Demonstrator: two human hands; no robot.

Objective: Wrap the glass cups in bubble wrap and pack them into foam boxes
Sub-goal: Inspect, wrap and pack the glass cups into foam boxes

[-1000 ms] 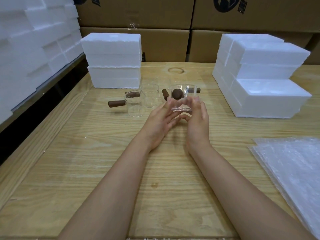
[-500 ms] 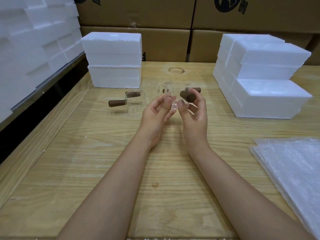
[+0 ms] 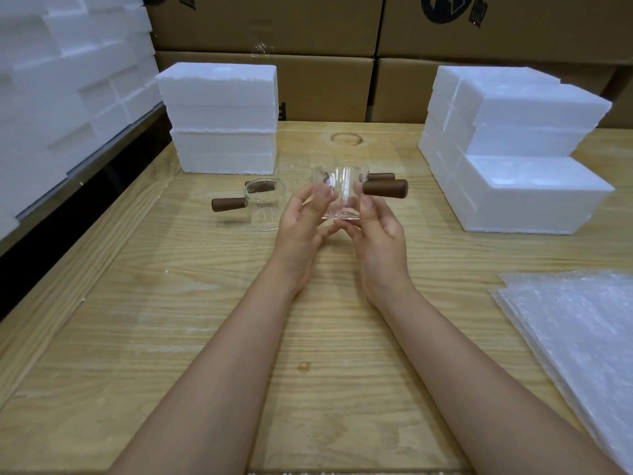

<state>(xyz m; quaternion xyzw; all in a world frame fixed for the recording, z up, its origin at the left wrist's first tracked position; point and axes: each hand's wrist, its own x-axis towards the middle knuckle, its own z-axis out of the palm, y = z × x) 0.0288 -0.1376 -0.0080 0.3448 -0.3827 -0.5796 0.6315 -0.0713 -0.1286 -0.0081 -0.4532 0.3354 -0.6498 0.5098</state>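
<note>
A clear glass cup with a brown wooden handle pointing right is held upright above the wooden table. My left hand pinches its left side and my right hand pinches its right side and base. Another glass cup with a wooden handle to its left stands on the table just left of my hands. More glass cups stand behind the held one, partly hidden. A pile of bubble wrap sheets lies at the right edge. White foam boxes are stacked at the back left.
A second stack of foam boxes stands at the back right. Foam pieces fill a shelf along the left side. Brown cardboard cartons line the wall behind the wooden table.
The cup has been turned in my hands: its wooden handle swung from facing me to pointing right, and the cup now stands upright between both hands.
</note>
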